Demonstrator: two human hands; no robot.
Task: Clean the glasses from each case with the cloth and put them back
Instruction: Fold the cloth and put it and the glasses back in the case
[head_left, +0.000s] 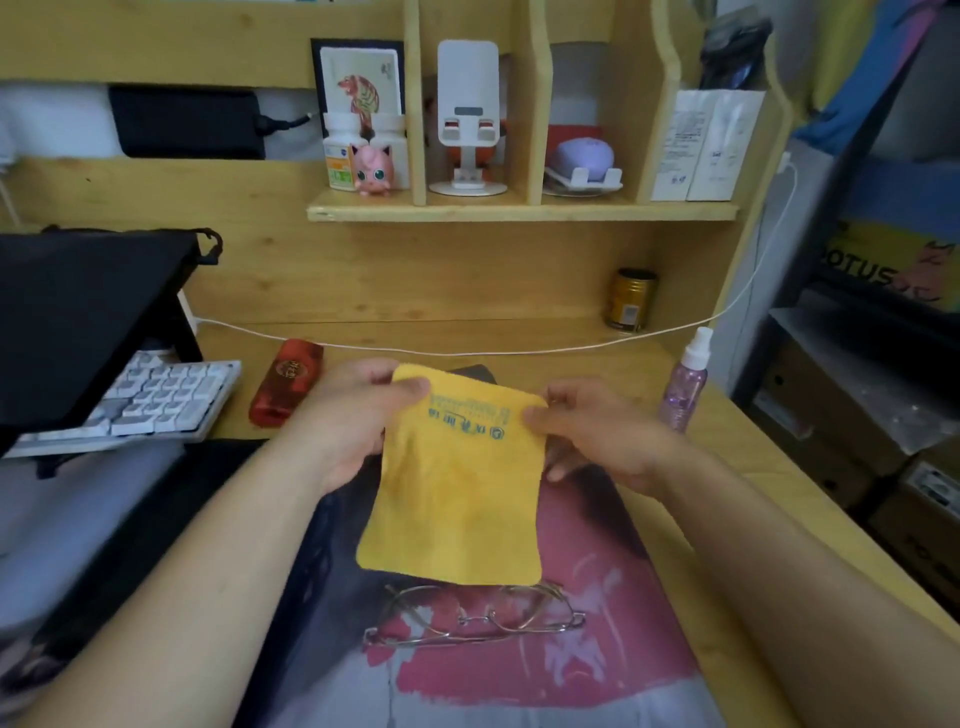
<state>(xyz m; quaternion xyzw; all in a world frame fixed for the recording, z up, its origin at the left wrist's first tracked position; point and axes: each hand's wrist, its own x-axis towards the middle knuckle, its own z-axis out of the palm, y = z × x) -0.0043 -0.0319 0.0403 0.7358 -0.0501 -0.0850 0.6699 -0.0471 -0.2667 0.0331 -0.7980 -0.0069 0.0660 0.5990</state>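
Nearest the lens: two bare forearms, reaching in from the bottom corners over the wooden tabletop. Spread below them, a large printed mat in dark, pink and grey. At far left, a black fabric bag draped over a stand, with a white keyboard tucked beneath it. Held up between both hands, a yellow cloth with blue print along its top edge, hanging flat and unfolded above the mat. Left hand pinching the cloth's upper left corner, thumb on the front, fingers curled behind. Right hand pinching the upper right edge likewise, thumb on the front, remaining fingers bent at the back. Lying on the mat just below the cloth's lower edge, thin metal-framed glasses, temples folded, untouched by either hand. Behind the left hand, a red case resting closed on the tabletop. Right of the right hand, a purple spray bottle standing upright.
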